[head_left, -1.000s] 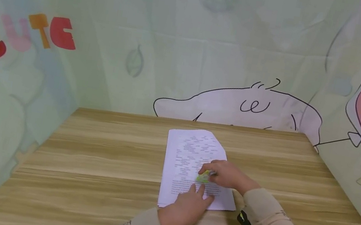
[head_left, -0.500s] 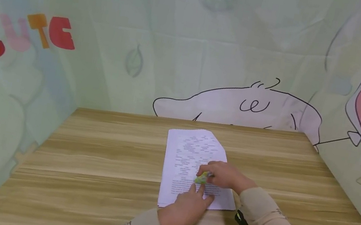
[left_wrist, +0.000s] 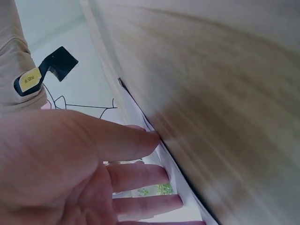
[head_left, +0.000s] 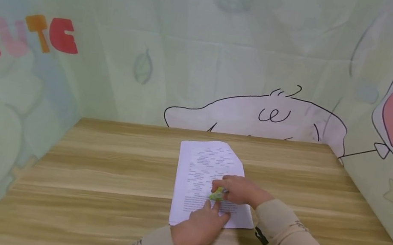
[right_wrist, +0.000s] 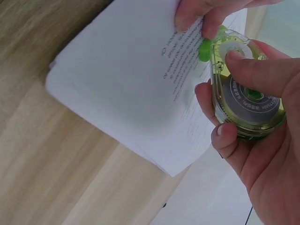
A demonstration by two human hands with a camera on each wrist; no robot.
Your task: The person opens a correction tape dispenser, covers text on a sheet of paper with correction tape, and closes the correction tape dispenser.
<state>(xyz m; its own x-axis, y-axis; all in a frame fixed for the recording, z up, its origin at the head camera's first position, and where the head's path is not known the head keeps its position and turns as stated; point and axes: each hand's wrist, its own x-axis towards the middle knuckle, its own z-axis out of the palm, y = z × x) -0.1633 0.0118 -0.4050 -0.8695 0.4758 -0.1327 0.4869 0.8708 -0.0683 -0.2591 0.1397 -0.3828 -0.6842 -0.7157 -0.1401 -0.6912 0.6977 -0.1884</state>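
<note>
On the wooden table [head_left: 101,176] lies a stack of printed sheets [head_left: 182,181], its near part under the left hand [head_left: 200,226], fingers extended, unclenched. Right by those fingertips, over the page, the right hand [head_left: 243,190] grasps a clear green correction tape dispenser [right_wrist: 241,110].

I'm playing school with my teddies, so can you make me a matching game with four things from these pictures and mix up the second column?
Things:
1. paper
2. tape dispenser
3. left hand
4. table

Clues:
A. brown with streaky wood grain
B. gripped by the right hand
C. white with printed words
D. fingers resting on the paper

Right pairs: 1-C, 2-B, 3-D, 4-A
</note>
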